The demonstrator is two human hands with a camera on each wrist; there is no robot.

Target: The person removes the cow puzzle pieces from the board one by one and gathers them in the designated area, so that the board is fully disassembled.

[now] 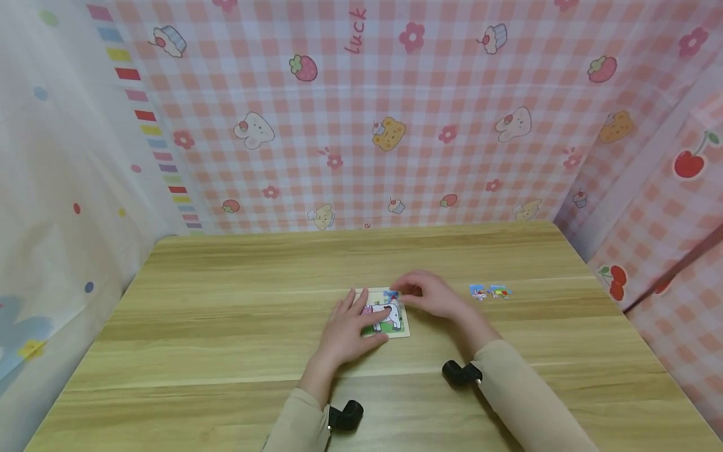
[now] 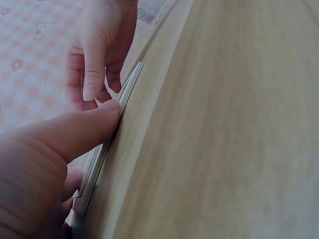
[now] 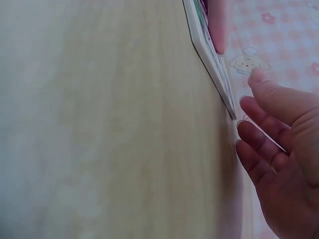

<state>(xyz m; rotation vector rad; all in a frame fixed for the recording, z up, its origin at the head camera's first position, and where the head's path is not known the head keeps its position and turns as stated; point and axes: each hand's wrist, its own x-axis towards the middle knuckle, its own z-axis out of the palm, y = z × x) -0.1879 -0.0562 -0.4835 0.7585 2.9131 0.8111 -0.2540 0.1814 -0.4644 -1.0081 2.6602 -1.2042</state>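
On the table (image 1: 226,301), well inside its side edges, the cow puzzle (image 1: 398,319) lies under the left hand (image 1: 347,329), fingers spread. The right hand (image 1: 433,296), thumb and fingers parted, holds nothing; its nudge could skew the puzzle's far right corner.

1. Puzzle (image 1: 398,316): pale cream border; white cow with black patches, pink touches, green and blue ground.
2. Right pieces (image 1: 479,292): blue, green, with red bits.
3. Table (image 1: 226,314): yellow-brown, streaked wood grain.
4. Far curtain (image 1: 361,88): pink-and-white checks, strawberries, flowers.
5. Left curtain (image 1: 62,163): white, coloured dots.
6. Sleeves (image 1: 525,389): plain beige.
7. Wrist cameras (image 1: 348,415): black.
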